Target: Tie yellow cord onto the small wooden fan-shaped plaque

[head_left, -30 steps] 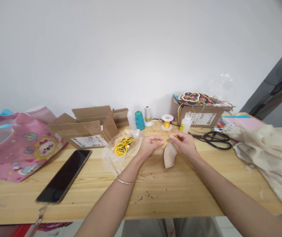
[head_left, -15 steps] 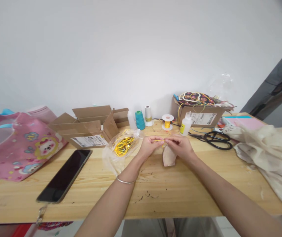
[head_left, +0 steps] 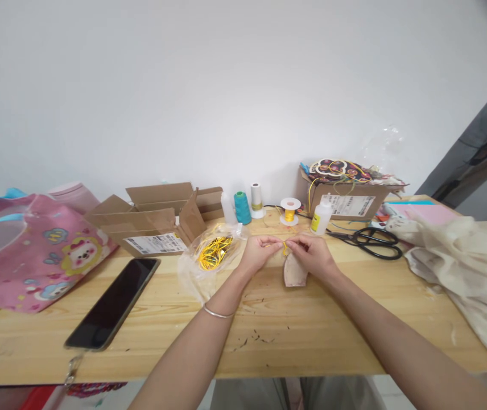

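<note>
Over the middle of the table, my left hand (head_left: 260, 250) pinches a thin yellow cord (head_left: 285, 249) between thumb and fingertips. My right hand (head_left: 312, 253), close beside it, pinches the same cord near its other side. Below the fingers hangs a small beige flat piece (head_left: 295, 271) with a darker edge, attached to the cord; its upper part is partly behind my right fingers. Left of my hands lies a clear plastic bag (head_left: 192, 267) with a coil of yellow cord (head_left: 213, 254). Behind my hands stands a spool of yellow thread (head_left: 289, 214).
Black scissors (head_left: 375, 244) and a small bottle (head_left: 320, 218) lie to the right, near beige cloth (head_left: 461, 256) and a filled carton (head_left: 350, 199). At left are a phone (head_left: 113, 304), an open carton (head_left: 145, 225) and a pink bag (head_left: 73, 250). A teal thread cone (head_left: 242, 208) stands behind.
The stretch of yellow cord between my hands has shortened and bunched near the fingertips. The beige piece has swung slightly right and turned. Both hands stay in nearly the same place.
</note>
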A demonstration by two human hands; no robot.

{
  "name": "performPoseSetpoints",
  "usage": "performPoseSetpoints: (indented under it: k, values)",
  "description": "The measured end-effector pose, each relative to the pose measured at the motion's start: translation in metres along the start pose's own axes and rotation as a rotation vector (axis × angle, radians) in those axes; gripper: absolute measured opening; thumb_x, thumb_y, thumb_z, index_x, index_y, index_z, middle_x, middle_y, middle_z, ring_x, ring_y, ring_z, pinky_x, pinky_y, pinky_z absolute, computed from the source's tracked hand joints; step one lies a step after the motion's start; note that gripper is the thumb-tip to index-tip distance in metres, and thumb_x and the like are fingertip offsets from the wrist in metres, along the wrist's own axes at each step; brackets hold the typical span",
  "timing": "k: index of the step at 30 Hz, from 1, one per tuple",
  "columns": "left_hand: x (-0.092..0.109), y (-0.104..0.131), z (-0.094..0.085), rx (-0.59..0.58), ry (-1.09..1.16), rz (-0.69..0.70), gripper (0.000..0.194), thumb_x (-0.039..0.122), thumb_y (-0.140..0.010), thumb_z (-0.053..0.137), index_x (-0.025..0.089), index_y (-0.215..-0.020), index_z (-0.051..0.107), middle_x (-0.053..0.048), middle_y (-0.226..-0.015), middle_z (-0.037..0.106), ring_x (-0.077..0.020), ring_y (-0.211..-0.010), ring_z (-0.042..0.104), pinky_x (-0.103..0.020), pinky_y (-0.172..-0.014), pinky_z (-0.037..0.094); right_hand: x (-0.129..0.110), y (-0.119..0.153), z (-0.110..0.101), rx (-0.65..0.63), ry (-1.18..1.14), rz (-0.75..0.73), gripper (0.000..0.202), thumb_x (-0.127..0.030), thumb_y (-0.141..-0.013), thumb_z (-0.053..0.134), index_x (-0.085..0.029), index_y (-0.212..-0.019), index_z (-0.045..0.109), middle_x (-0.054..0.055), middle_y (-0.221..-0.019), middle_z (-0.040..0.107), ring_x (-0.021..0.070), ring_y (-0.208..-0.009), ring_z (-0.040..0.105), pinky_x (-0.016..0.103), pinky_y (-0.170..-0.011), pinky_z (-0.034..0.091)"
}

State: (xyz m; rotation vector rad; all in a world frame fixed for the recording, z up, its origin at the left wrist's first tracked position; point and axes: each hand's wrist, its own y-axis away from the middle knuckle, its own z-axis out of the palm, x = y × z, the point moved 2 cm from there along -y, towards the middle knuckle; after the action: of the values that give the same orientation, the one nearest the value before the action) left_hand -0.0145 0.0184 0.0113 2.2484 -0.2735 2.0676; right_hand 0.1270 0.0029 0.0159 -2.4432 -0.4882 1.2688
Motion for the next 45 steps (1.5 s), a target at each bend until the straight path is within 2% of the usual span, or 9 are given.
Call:
performPoseSetpoints:
  k: [9, 15, 20, 27, 32, 41, 45]
  values:
    - [-0.0014, -0.0002, -0.0006, -0.004, -0.011, 0.007, 0.025, 0.032, -0.053, 0.063, 0.012, -0.068, 0.062, -0.002, -0.062, 0.061, -0.0078, -0.052, 0.047, -0.02, -0.052, 0.036, 0.0028, -0.0009, 0.0006, 0.008, -0.048, 0.062, 0.024, -0.033, -0.071, 0.045, -0.016, -0.072, 0.062, 0.003, -0.062, 0.061, 0.012, -0.054, 0.051, 0.022, -0.05, 0.037]
    - [-0.0002, 0.0017, -0.0005, -0.025, -0.035, -0.016, 0.028, 0.034, -0.053, 0.062, 0.013, -0.071, 0.062, 0.004, -0.042, 0.048, -0.0028, -0.037, 0.031, -0.017, -0.039, 0.024, 0.0035, -0.0018, 0.0018, 0.019, -0.086, 0.075, 0.023, -0.033, -0.071, 0.045, -0.015, -0.072, 0.061, 0.003, -0.064, 0.061, 0.0123, -0.056, 0.052, 0.023, -0.051, 0.038]
    - [0.001, 0.0016, -0.0003, -0.042, 0.002, -0.01, 0.026, 0.032, -0.052, 0.063, 0.013, -0.069, 0.063, 0.001, -0.054, 0.057, -0.0051, -0.044, 0.04, -0.018, -0.044, 0.029, 0.002, -0.0006, 0.0018, 0.012, -0.035, 0.028, 0.023, -0.032, -0.072, 0.044, -0.017, -0.071, 0.06, 0.002, -0.063, 0.06, 0.0119, -0.055, 0.051, 0.023, -0.051, 0.038]
    - [0.0032, 0.0033, 0.0012, -0.065, -0.002, -0.022, 0.026, 0.033, -0.052, 0.063, 0.012, -0.068, 0.062, 0.003, -0.047, 0.052, -0.0035, -0.04, 0.035, -0.017, -0.041, 0.024, -0.0022, 0.0003, -0.002, 0.081, 0.056, -0.022, 0.019, -0.029, -0.072, 0.045, -0.018, -0.067, 0.06, 0.002, -0.062, 0.058, 0.0123, -0.058, 0.051, 0.023, -0.053, 0.037]
    - [0.0007, 0.0022, 0.0013, -0.05, 0.028, -0.019, 0.028, 0.034, -0.052, 0.063, 0.012, -0.069, 0.062, 0.0, -0.054, 0.056, -0.0054, -0.045, 0.041, -0.018, -0.044, 0.028, 0.0035, -0.0016, 0.0, 0.059, -0.013, 0.032, 0.021, -0.032, -0.071, 0.045, -0.017, -0.069, 0.06, 0.002, -0.062, 0.058, 0.0116, -0.055, 0.05, 0.022, -0.05, 0.037]
    - [-0.0011, 0.0008, -0.0022, -0.041, -0.043, -0.033, 0.028, 0.035, -0.053, 0.061, 0.012, -0.068, 0.062, 0.004, -0.043, 0.048, -0.0024, -0.037, 0.028, -0.017, -0.04, 0.02, 0.0036, -0.0015, 0.0022, 0.019, -0.067, 0.012, 0.022, -0.033, -0.071, 0.045, -0.017, -0.069, 0.059, 0.002, -0.06, 0.057, 0.0113, -0.054, 0.049, 0.022, -0.051, 0.037]
    - [-0.0006, -0.0001, -0.0014, -0.033, -0.036, -0.026, 0.027, 0.035, -0.052, 0.062, 0.012, -0.066, 0.062, 0.003, -0.046, 0.051, -0.0034, -0.039, 0.032, -0.018, -0.041, 0.023, 0.0043, -0.0016, 0.0025, 0.026, -0.099, 0.035, 0.021, -0.033, -0.07, 0.045, -0.016, -0.068, 0.059, 0.002, -0.061, 0.058, 0.0113, -0.054, 0.049, 0.022, -0.051, 0.037]
